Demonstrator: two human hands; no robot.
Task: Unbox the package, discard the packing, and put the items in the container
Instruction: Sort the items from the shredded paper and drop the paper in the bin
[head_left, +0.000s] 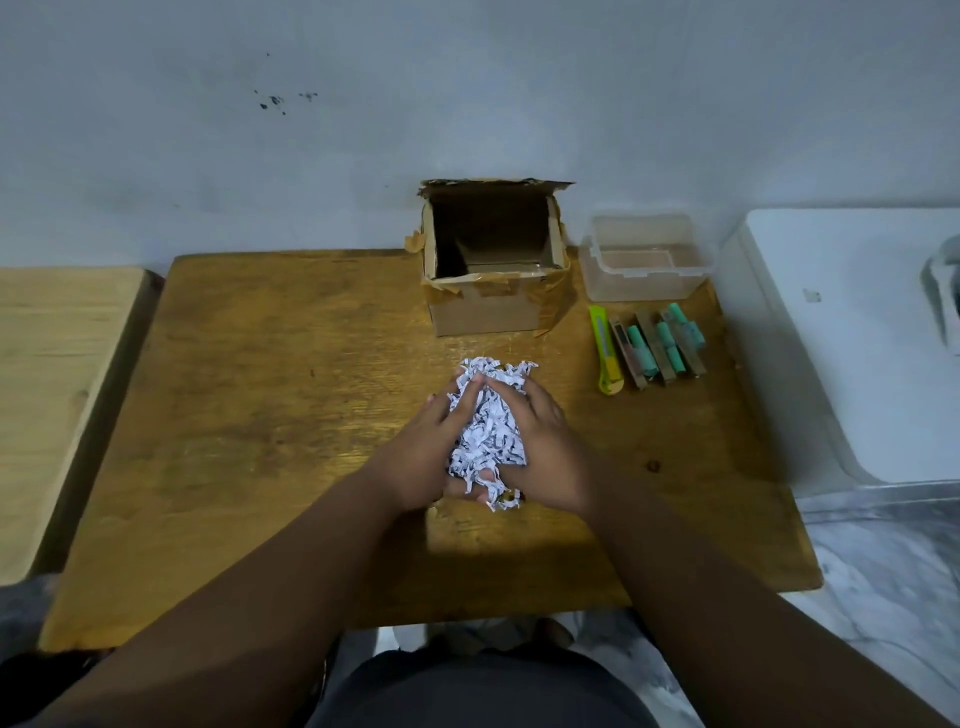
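Two hands (483, 447) around crinkly shredded paper (488, 426)

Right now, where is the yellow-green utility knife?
In the head view, the yellow-green utility knife lies flat on the wooden table, right of the open cardboard box, in front of the clear plastic container, beside the green-capped items.

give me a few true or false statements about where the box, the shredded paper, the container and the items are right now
1. Both hands, left hand and right hand, hold the shredded paper. True.
2. The cardboard box is taped shut. False: its top is open.
3. The clear container already holds the items. False: it looks empty.
4. The green-capped items lie on the table beside a yellow-green cutter. True.
5. The container stands left of the box. False: it stands to the right.
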